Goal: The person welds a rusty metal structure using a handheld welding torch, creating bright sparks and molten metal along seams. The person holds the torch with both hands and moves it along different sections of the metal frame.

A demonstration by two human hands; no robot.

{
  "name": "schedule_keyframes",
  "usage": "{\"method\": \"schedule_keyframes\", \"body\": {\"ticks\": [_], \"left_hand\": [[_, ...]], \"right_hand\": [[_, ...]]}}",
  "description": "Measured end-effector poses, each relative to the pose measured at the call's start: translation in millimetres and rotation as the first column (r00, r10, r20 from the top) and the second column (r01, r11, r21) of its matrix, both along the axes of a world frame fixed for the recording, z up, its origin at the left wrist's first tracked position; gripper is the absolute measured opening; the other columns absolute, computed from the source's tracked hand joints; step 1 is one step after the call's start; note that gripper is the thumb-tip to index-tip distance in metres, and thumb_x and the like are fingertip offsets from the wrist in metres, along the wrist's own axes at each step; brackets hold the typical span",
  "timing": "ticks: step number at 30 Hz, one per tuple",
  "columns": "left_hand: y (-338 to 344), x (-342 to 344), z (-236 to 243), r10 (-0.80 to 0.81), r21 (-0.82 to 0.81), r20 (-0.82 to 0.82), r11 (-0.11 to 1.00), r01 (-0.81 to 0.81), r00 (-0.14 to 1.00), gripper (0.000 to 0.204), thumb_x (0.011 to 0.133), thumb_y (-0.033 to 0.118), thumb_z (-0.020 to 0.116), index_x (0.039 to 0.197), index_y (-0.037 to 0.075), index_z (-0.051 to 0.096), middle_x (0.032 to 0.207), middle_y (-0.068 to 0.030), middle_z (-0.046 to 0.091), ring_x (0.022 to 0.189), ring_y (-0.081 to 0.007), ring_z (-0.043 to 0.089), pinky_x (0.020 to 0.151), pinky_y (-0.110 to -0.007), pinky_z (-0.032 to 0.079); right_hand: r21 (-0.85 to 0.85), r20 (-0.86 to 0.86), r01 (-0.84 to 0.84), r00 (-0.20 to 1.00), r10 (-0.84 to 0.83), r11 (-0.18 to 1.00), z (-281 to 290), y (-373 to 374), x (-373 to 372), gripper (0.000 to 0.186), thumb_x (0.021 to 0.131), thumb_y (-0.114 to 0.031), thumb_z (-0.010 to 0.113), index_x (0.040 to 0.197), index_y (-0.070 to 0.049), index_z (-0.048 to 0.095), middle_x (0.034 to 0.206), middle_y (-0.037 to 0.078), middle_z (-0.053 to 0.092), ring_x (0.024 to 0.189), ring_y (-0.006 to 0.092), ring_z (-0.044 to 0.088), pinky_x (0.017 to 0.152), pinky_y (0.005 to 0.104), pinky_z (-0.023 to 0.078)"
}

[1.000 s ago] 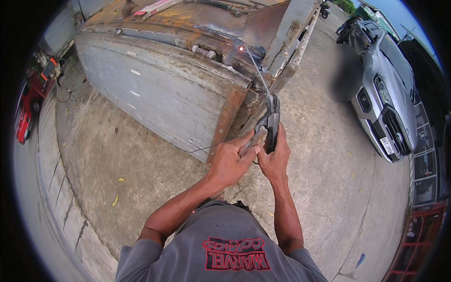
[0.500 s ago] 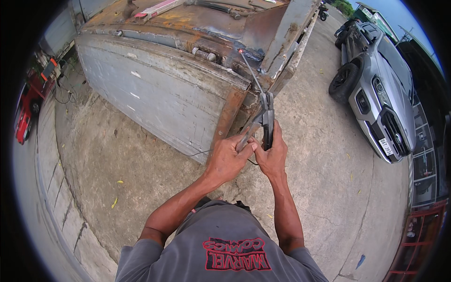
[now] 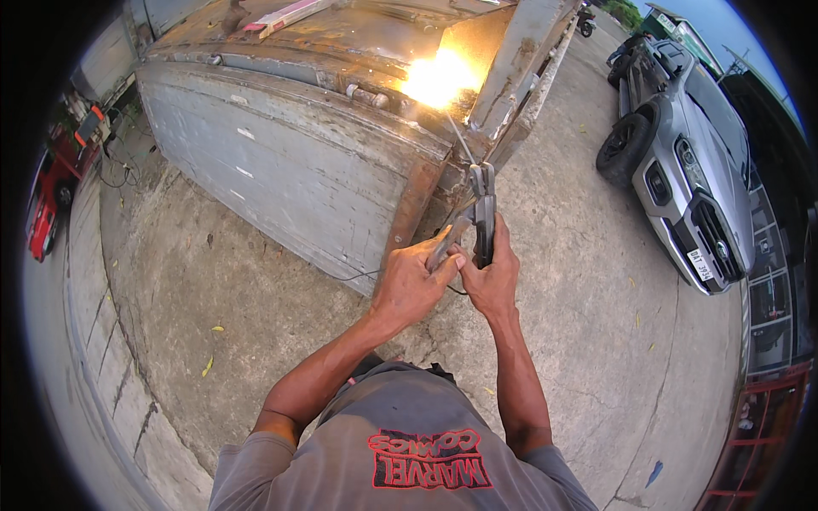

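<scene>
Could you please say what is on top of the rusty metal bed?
A long box lies there; bright glare hides the tip of the rod and whatever lies behind.

Clamp-like holder (image 3: pixel 484 223) is looking matt and worn; its thin rod (image 3: pixel 462 138) is showing dull metal. Side panel (image 3: pixel 273 170) is presenting scuffed, painted metal; bed floor (image 3: pixel 349 47) is showing rough rust (glare (image 3: pixel 440 78) is hiding one patch). Shirt (image 3: pixel 341 451) is appearing as matt cloth, ground (image 3: pixel 579 341) as rough concrete, pickup (image 3: pixel 724 196) as glossy paint.

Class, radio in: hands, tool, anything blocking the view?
Left hand, right hand: gripping electrode holder. Rod running into bright glare. Rod's tip hidden by glare.
</scene>
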State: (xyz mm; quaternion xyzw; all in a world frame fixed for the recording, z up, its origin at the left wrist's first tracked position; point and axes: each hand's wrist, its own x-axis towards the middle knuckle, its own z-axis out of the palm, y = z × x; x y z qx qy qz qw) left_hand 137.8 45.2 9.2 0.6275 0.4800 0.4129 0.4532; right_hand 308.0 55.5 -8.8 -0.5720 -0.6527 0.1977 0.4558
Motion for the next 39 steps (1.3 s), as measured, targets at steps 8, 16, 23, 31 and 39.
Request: {"method": "schedule_keyframes", "body": {"ticks": [8, 16, 23, 31, 39], "left_hand": [[-8.4, 3.8, 7.2, -0.028, -0.033, 0.012, 0.999, 0.029, 1.0, 0.054, 0.098, 0.022, 0.071, 0.137, -0.013, 0.06, 0.133, -0.0349, 0.065, 0.116, -0.0351, 0.073, 0.092, -0.038, 0.058], [-5.9, 0.9, 2.8, -0.024, -0.061, 0.06, 0.998, 0.028, 0.998, 0.049, 0.099, 0.023, 0.071, 0.138, -0.006, 0.063, 0.136, -0.0337, 0.065, 0.114, -0.0323, 0.074, 0.094, -0.039, 0.057], [-3.8, -4.0, 1.3, 0.003, -0.07, 0.047, 0.998, 0.0, 0.999, 0.048, 0.098, 0.025, 0.072, 0.136, -0.004, 0.066, 0.12, -0.0303, 0.07, 0.095, -0.023, 0.073, 0.083, -0.037, 0.057], [2.4, -6.3, -5.2, 0.037, -0.035, 0.039, 0.999, -0.035, 0.999, 0.044, 0.099, 0.028, 0.072, 0.132, 0.0, 0.069, 0.064, -0.0046, 0.046, 0.062, -0.0117, 0.041, 0.057, -0.035, 0.04], [3.7, -5.9, -10.3, 0.036, 0.01, 0.055, 0.999, -0.036, 0.998, 0.037, 0.099, 0.026, 0.072, 0.127, 0.001, 0.072, 0.063, -0.0014, 0.04, 0.061, -0.0106, 0.037, 0.053, -0.035, 0.034]], "right_hand": [[0.055, -0.035, 0.019, 0.999, -0.017, 0.998, -6.8, -5.9, 3.7, 0.084, 0.085, -0.023, 0.089, 0.15, 0.007, 0.045, 0.118, 0.024, 0.07, 0.094, 0.03, 0.072, 0.08, 0.0377, 0.058], [0.016, -0.034, 0.01, 0.999, -0.01, 1.0, -0.6, -3.4, -2.4, 0.083, 0.085, -0.023, 0.09, 0.15, 0.005, 0.045, 0.119, 0.025, 0.07, 0.101, 0.032, 0.072, 0.085, 0.0394, 0.057], [0.016, -0.007, 0.006, 1.0, -0.006, 1.0, -3.0, 1.9, -5.5, 0.082, 0.086, -0.023, 0.089, 0.151, 0.003, 0.046, 0.12, 0.025, 0.07, 0.103, 0.0333, 0.072, 0.087, 0.04, 0.057], [0.003, 0.016, -0.002, 1.0, 0.002, 1.0, 1.4, 6.6, -9.4, 0.082, 0.086, -0.021, 0.088, 0.152, 0.003, 0.045, 0.122, 0.026, 0.07, 0.106, 0.0342, 0.073, 0.089, 0.0409, 0.057], [0.014, 0.023, -0.002, 1.0, 0.002, 1.0, 1.7, 5.8, -10.4, 0.082, 0.086, -0.02, 0.088, 0.152, 0.003, 0.045, 0.124, 0.027, 0.069, 0.108, 0.0339, 0.073, 0.089, 0.0411, 0.057]]}}
